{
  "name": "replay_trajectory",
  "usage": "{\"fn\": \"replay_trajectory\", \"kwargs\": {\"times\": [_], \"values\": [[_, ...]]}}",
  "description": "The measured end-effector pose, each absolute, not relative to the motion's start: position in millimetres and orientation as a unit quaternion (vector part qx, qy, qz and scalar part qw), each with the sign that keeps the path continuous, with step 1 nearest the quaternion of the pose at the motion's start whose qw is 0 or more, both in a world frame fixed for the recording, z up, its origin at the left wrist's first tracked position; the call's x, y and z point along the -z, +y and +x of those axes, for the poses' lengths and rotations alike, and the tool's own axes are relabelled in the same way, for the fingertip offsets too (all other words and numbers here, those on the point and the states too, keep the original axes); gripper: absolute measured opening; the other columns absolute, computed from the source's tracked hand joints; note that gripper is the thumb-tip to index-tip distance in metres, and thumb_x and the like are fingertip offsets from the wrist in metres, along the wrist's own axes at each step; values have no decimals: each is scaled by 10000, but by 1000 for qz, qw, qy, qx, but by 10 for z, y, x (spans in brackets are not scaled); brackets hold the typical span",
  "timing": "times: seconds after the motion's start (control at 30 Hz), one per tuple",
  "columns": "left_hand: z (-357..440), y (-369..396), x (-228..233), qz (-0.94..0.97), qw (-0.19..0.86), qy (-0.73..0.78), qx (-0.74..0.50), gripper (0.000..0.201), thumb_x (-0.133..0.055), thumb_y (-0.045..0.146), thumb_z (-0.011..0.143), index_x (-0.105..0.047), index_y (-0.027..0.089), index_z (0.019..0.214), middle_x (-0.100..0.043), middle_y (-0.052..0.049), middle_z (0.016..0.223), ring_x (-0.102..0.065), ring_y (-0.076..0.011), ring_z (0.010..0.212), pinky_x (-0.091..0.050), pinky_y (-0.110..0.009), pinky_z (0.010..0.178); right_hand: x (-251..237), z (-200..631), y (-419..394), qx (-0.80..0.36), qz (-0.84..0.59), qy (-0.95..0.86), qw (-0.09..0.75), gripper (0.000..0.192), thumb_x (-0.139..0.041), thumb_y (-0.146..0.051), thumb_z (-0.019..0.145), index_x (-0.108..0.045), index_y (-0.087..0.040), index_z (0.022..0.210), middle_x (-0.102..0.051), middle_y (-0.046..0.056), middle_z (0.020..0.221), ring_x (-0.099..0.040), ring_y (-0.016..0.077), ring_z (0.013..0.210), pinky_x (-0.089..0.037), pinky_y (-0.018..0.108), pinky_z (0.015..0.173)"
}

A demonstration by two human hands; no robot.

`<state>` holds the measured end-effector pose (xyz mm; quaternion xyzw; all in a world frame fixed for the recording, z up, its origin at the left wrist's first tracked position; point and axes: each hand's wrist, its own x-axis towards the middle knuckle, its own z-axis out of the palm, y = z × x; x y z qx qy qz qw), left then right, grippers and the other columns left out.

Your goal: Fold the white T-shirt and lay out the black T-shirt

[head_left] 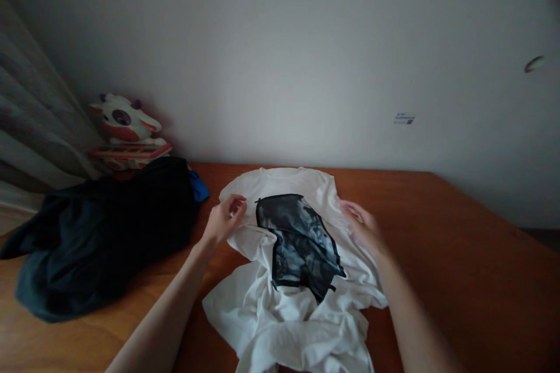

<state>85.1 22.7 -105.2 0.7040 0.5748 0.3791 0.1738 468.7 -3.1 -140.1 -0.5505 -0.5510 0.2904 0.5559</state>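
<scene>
White T-shirt [301, 315], printed with a black-bordered grey-and-black panel. Dark navy-black garment [100, 233] heaped at the table's left edge, a blue scrap [199, 186] beside it. Table [459, 256] reddish-brown wood. Plush toy [125, 128] white with red-orange markings.

Nothing here reads as words; the small sticker [403, 119] on the wall [306, 41] carries dark marks, far too tiny to make out; the dark print [300, 245] on the white T-shirt [289, 315] shows a blurred picture in a black border, no letters legible; the plush toy [125, 128] by the curtain rests on a striped red box [131, 151], any lettering on it unreadable.
</scene>
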Motion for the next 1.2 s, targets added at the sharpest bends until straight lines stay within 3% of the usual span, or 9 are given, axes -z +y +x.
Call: {"fn": "replay_trajectory", "kwargs": {"times": [0.2, 0.33, 0.47, 0.67, 0.83, 0.9, 1.0, 1.1, 1.2], "values": [[1017, 82, 1272, 801, 1, 564, -202, 450, -543, 496, 925, -678, 206, 1240, -697, -163, 1306, -631, -356, 1226, -417, -535, 1090, 1489, 4626, -111, -73, -586, -731, 343, 379, -635, -485, 893, -720, -225, 1155, -714, 112, 1237, -649, 289, 1184, -467, 437, 1058], [889, 183, 1448, 822, 0, 541, -178, 497, -492, 326, 929, -572, 202, 1404, -545, -159, 1511, -474, -342, 1417, -301, -594, 1182, 1476, 4661, -141, -35, -621, -735, 270, 336, -611, -421, 922, -718, -215, 1165, -716, 106, 1181, -672, 271, 1107, -495, 382, 971], [810, 288, 1420, 823, 6, 539, -180, 424, -492, 290, 903, -638, 185, 1287, -647, -138, 1379, -570, -308, 1305, -398, -505, 1135, 1478, 4696, -141, -38, -663, -700, 262, 347, -634, -430, 909, -728, -207, 1158, -719, 96, 1041, -697, 247, 952, -501, 321, 806], [802, 299, 1322, 721, -67, 661, -199, 395, -556, 421, 910, -701, 194, 1200, -692, -144, 1164, -637, -332, 1095, -494, -441, 979, 1463, 4666, -121, -55, -666, -683, 295, 304, -576, -440, 916, -779, -215, 897, -709, 74, 860, -670, 208, 781, -450, 292, 697], [764, 295, 1306, 702, 22, 679, -212, 330, -517, 401, 944, -740, 236, 1122, -716, -81, 1069, -686, -251, 978, -510, -322, 858, 1523, 4775, -26, -144, -647, -658, 357, 346, -603, -529, 858, -751, -217, 857, -684, 32, 652, -638, 201, 618, -438, 290, 610], [767, 293, 1297, 698, 33, 683, -214, 325, -517, 399, 943, -736, 237, 1119, -721, -70, 1050, -691, -244, 951, -504, -307, 812, 1542, 4940, 27, -169, -659, -566, 466, 401, -648, -586, 794, -728, -208, 901, -719, 47, 717, -675, 221, 671, -486, 302, 631], [771, 299, 1300, 693, 39, 682, -231, 327, -516, 413, 939, -736, 236, 1107, -719, -70, 1004, -691, -241, 916, -495, -297, 761, 1543, 5241, 56, -93, -695, -382, 602, 621, -551, -602, 834, -591, -162, 1270, -715, 154, 1148, -685, 284, 1023, -535, 395, 849], [755, 322, 1329, 700, 40, 665, -257, 351, -509, 437, 928, -737, 224, 1089, -705, -80, 961, -684, -245, 874, -495, -309, 740, 1531, 5378, 7, 32, -730, -351, 586, 749, -549, -523, 850, -412, -103, 1454, -530, 234, 1442, -537, 334, 1302, -435, 489, 1065], [728, 355, 1362, 705, 36, 641, -301, 364, -500, 456, 908, -740, 208, 1022, -686, -86, 911, -668, -246, 837, -508, -331, 761, 1525, 5231, -43, 99, -718, -483, 492, 489, -480, -409, 898, -589, -129, 1284, -612, 214, 1329, -547, 334, 1278, -413, 495, 1095]]}}
